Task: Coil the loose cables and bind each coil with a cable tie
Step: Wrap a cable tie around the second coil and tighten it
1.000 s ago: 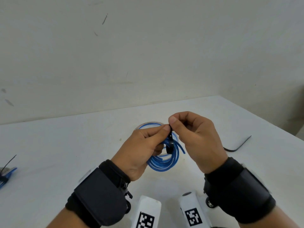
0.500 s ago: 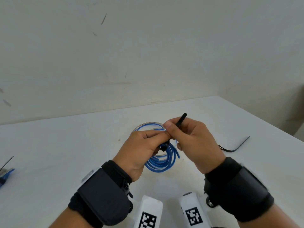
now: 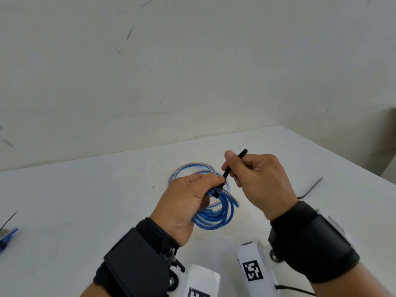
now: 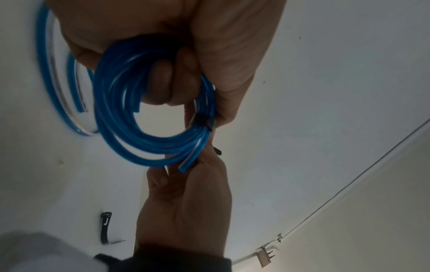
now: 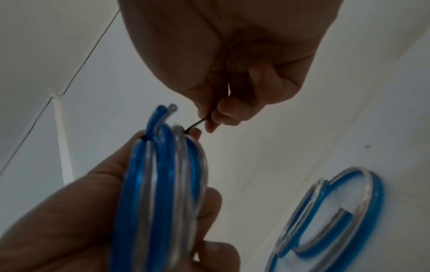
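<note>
At far left on the white tabletop I can make out a blue bundle with a thin black tail, probably a coil already bound, though it is cut off by the frame edge. Moving in, my left hand has its fingers curled round the coil of blue and clear plastic cable, held up off the table with thumb and forefinger pressed right at the tie's head. The black plastic cable tie loops the bundle there, and its free tail runs up and to the right, away from the coil, into my right hand, which pinches it between thumb and forefinger; the tip sticks out past the thumb. So the pull line is the tail's own long axis, up-right from the head, with the left hand bracing against it. I judge the loop nearly snug in the left wrist view. Behind the hands a second loose blue and clear cable ring lies flat on the table, unbound. Furthest right, a spare black cable tie lies nearest my right hand.
</note>
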{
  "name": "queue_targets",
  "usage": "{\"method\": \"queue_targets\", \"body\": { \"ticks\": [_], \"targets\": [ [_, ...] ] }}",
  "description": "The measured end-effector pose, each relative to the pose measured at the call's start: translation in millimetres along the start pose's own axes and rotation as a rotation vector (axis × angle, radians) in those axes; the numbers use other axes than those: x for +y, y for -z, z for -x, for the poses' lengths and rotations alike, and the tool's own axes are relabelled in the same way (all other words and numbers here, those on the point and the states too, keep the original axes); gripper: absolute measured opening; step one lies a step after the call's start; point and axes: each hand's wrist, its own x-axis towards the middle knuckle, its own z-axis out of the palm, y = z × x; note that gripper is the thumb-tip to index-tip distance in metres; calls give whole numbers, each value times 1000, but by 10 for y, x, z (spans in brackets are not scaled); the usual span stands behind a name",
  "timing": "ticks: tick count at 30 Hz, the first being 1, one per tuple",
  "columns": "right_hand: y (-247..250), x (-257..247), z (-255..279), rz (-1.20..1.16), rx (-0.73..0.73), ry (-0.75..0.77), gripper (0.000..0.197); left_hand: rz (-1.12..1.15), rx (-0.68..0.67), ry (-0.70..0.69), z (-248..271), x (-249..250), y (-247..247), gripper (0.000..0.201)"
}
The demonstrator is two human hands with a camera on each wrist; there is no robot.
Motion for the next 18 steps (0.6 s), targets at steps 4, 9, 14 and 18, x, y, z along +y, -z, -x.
{"method": "queue_targets", "body": {
  "ticks": [4, 9, 14, 18],
  "targets": [
    [-29, 5, -7, 38, -24, -7, 38, -5, 27, 24, 57, -5, 13, 24],
    [-88, -110, -4, 123, -70, 32, 41, 13, 4, 80, 185, 134, 138, 14],
    [-253, -341, 81, 95, -126, 138, 42, 56, 9, 42, 414, 249, 394, 18],
    [-450, -493, 122, 131, -273, 135, 44, 128, 47, 63, 647, 264, 679, 16]
  ]
}}
